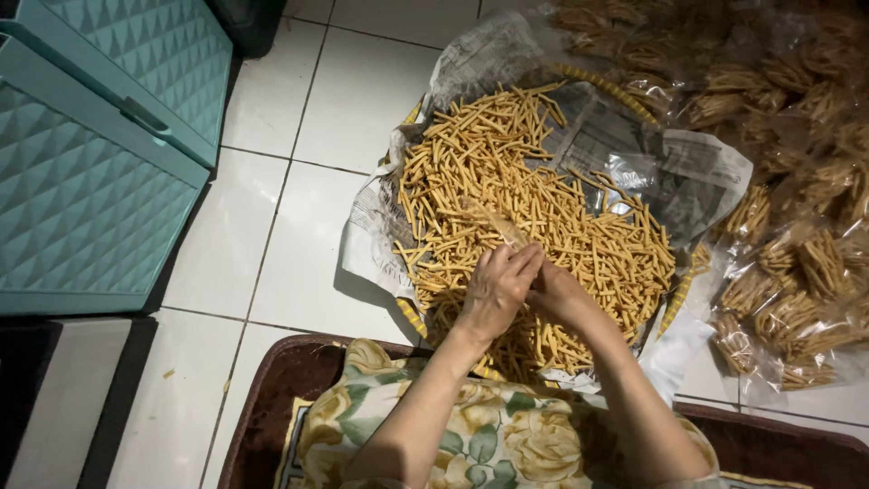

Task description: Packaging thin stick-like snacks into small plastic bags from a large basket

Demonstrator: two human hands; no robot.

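Observation:
A big heap of thin golden snack sticks [507, 181] lies on newspaper [697, 172] spread over a round woven tray [605, 83] on the tiled floor. My left hand [496, 290] and my right hand [554, 288] meet at the near side of the heap. Together they pinch a small clear bag [498, 222] with a few sticks in it, held just above the heap. My forearms reach out from over a flowered cloth [471, 426] on my lap.
Many filled clear bags of sticks [797, 263] are piled at the right and far right. A teal plastic drawer cabinet [90, 154] stands at the left. A dark red mat [272, 389] lies under me on white floor tiles [272, 244].

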